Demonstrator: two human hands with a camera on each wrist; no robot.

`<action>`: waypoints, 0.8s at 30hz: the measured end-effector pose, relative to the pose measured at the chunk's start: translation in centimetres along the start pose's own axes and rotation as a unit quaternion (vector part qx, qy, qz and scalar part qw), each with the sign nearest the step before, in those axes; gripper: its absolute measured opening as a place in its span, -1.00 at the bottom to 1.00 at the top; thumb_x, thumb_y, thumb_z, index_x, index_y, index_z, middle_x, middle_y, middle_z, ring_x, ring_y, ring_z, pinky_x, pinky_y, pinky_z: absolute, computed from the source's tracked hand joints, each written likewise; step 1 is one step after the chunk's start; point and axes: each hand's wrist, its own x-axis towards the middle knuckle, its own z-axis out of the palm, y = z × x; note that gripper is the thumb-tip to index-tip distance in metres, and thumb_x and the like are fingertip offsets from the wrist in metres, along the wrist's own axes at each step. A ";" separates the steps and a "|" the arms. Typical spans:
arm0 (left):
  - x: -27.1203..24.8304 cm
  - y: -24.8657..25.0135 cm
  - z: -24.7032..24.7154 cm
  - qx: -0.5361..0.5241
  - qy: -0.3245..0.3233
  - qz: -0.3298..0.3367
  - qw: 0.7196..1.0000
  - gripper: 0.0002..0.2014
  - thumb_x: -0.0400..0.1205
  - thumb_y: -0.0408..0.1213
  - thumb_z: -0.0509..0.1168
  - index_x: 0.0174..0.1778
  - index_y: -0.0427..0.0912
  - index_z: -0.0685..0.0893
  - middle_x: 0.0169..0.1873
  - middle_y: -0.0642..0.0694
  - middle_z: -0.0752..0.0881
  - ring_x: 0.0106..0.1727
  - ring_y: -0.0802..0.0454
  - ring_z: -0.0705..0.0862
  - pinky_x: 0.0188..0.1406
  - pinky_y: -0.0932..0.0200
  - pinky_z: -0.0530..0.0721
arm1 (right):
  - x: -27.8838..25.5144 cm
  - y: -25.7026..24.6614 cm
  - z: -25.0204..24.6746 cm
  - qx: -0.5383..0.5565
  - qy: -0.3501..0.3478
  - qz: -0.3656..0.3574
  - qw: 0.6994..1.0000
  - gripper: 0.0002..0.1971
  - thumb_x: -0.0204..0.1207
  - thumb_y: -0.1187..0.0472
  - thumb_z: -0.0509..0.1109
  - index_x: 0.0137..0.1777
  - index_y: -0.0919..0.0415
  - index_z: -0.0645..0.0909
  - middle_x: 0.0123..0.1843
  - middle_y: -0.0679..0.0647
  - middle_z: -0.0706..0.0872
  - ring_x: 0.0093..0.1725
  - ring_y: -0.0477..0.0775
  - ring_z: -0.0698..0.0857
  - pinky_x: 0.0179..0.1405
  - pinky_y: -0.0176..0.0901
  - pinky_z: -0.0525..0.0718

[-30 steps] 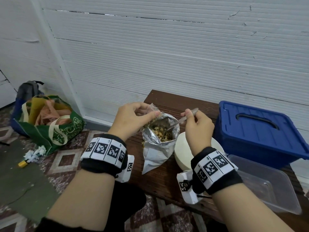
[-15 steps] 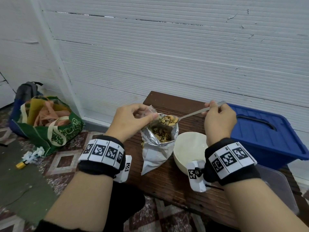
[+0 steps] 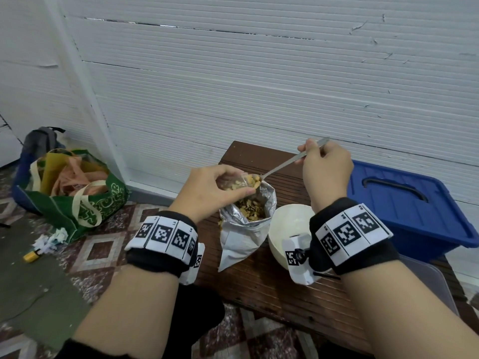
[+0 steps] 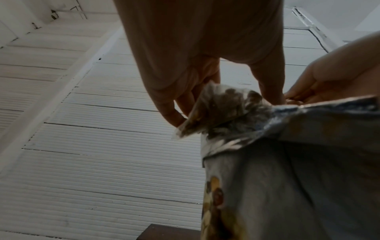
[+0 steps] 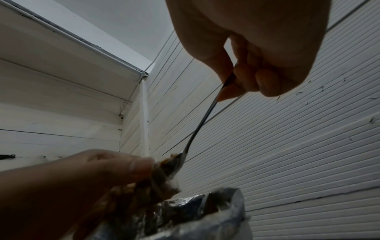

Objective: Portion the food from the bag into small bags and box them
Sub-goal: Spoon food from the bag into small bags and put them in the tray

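A silver foil food bag (image 3: 246, 229) stands open on the brown table (image 3: 259, 286), with yellow-brown snack pieces inside. My left hand (image 3: 207, 193) pinches a small clear bag (image 3: 234, 182) open just above the foil bag's mouth; the small bag (image 4: 222, 110) holds some food. My right hand (image 3: 326, 169) grips a metal spoon (image 3: 282, 164) by its handle. The spoon's loaded bowl (image 3: 252, 180) sits at the small bag's opening. In the right wrist view the spoon (image 5: 197, 129) slants down into the small bag (image 5: 164, 177).
A white bowl (image 3: 287, 229) stands right of the foil bag. A blue lidded box (image 3: 409, 206) is at the table's right; a clear plastic container (image 3: 425, 283) lies in front of it. A green tote bag (image 3: 77, 193) and crumpled paper (image 3: 49, 242) are on the floor at left.
My right hand lifted the spoon out of the foil bag with a load of food and carried it left to the small bag's opening. My left hand kept holding the small bag.
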 end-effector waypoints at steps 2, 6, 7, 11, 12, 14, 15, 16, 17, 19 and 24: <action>0.0 0.1 0.1 0.001 -0.003 -0.001 1.000 -0.61 0.32 0.07 0.58 0.03 0.14 0.73 -0.13 0.25 0.75 -0.13 0.45 0.67 -0.16 0.57 0.59 | -0.1 -0.1 0.3 -0.005 -0.009 -0.003 1.000 -0.74 0.68 0.13 0.23 -0.16 0.11 0.70 -0.21 0.10 0.77 -0.17 -0.07 0.66 -0.39 -0.59 0.43; 0.1 0.3 0.5 0.006 -0.007 0.003 1.000 -0.60 0.32 0.08 0.58 0.04 0.10 0.75 -0.17 0.23 0.75 -0.13 0.41 0.69 -0.13 0.48 0.67 | -0.3 -0.4 0.9 0.005 -0.031 -0.022 0.999 -0.74 0.68 0.13 0.24 -0.15 0.13 0.71 -0.25 0.05 0.76 -0.26 -0.20 0.65 -0.41 -0.68 0.43; 0.1 0.4 0.5 0.009 -0.004 0.006 1.000 -0.60 0.32 0.08 0.58 0.04 0.09 0.75 -0.17 0.22 0.75 -0.12 0.39 0.69 -0.11 0.44 0.68 | -0.5 -0.5 1.0 0.012 -0.039 -0.034 0.999 -0.74 0.68 0.12 0.24 -0.13 0.14 0.71 -0.30 0.01 0.74 -0.31 -0.27 0.64 -0.39 -0.66 0.44; 0.1 0.4 0.5 -0.010 0.033 0.006 0.999 -0.60 0.34 0.05 0.58 0.04 0.04 0.73 -0.14 0.21 0.74 -0.10 0.38 0.68 -0.14 0.49 0.65 | -1.1 -1.3 0.7 0.055 -0.072 -0.109 0.990 -0.78 0.68 0.12 0.25 -0.15 0.02 0.68 -0.38 -0.12 0.67 -0.35 -0.30 0.59 -0.30 -0.51 0.47; 0.1 0.4 0.4 -0.018 0.044 0.000 0.999 -0.60 0.34 0.05 0.59 0.03 0.03 0.72 -0.13 0.19 0.73 -0.10 0.36 0.68 -0.15 0.50 0.65 | -1.2 -1.5 0.5 0.066 -0.075 -0.132 0.986 -0.78 0.68 0.14 0.25 -0.15 0.02 0.68 -0.35 -0.14 0.67 -0.33 -0.27 0.59 -0.28 -0.50 0.48; 0.1 0.4 0.3 -0.032 0.057 -0.016 0.998 -0.60 0.34 0.05 0.59 0.02 0.00 0.71 -0.13 0.16 0.72 -0.10 0.30 0.68 -0.14 0.47 0.65 | -1.3 -1.8 0.2 0.092 -0.072 -0.163 0.980 -0.80 0.68 0.19 0.26 -0.13 0.09 0.69 -0.30 -0.18 0.68 -0.27 -0.28 0.63 -0.20 -0.50 0.52; 0.1 0.4 0.3 -0.038 0.058 -0.023 0.997 -0.60 0.33 0.05 0.58 0.01 -0.01 0.71 -0.14 0.15 0.72 -0.11 0.29 0.68 -0.15 0.46 0.65 | -1.3 -1.8 0.1 0.103 -0.068 -0.171 0.978 -0.80 0.68 0.20 0.27 -0.12 0.11 0.69 -0.27 -0.19 0.69 -0.23 -0.27 0.64 -0.18 -0.50 0.53; 0.1 0.4 0.2 -0.043 0.058 -0.028 0.997 -0.61 0.34 0.05 0.58 -0.01 -0.01 0.70 -0.16 0.16 0.71 -0.11 0.29 0.67 -0.17 0.47 0.64 | -1.2 -1.8 -0.1 0.111 -0.063 -0.175 0.976 -0.81 0.68 0.20 0.27 -0.11 0.12 0.69 -0.25 -0.17 0.69 -0.20 -0.22 0.65 -0.17 -0.49 0.54; 0.2 0.5 0.1 -0.046 0.056 -0.033 0.997 -0.63 0.34 0.06 0.57 -0.04 -0.01 0.69 -0.18 0.16 0.71 -0.11 0.30 0.67 -0.20 0.50 0.62 | -1.1 -1.8 -0.3 0.118 -0.055 -0.178 0.975 -0.81 0.68 0.20 0.27 -0.10 0.13 0.70 -0.23 -0.15 0.70 -0.19 -0.18 0.66 -0.17 -0.48 0.55; 0.1 0.5 0.0 -0.055 0.056 -0.039 0.996 -0.64 0.34 0.08 0.55 -0.09 -0.01 0.69 -0.19 0.16 0.71 -0.12 0.33 0.66 -0.26 0.55 0.57 | -0.9 -1.7 -0.6 0.136 -0.035 -0.179 0.974 -0.81 0.68 0.22 0.27 -0.08 0.19 0.70 -0.22 -0.13 0.70 -0.21 -0.23 0.65 -0.18 -0.48 0.56; 0.0 0.4 -0.2 -0.077 0.074 -0.044 0.993 -0.76 0.38 0.03 0.55 -0.16 0.06 0.70 -0.20 0.18 0.72 -0.13 0.38 0.64 -0.26 0.61 0.53 | -0.3 -1.2 -1.3 0.156 0.067 -0.133 0.977 -0.79 0.69 0.20 0.24 -0.15 0.11 0.66 -0.26 -0.18 0.70 -0.28 -0.27 0.66 -0.19 -0.48 0.58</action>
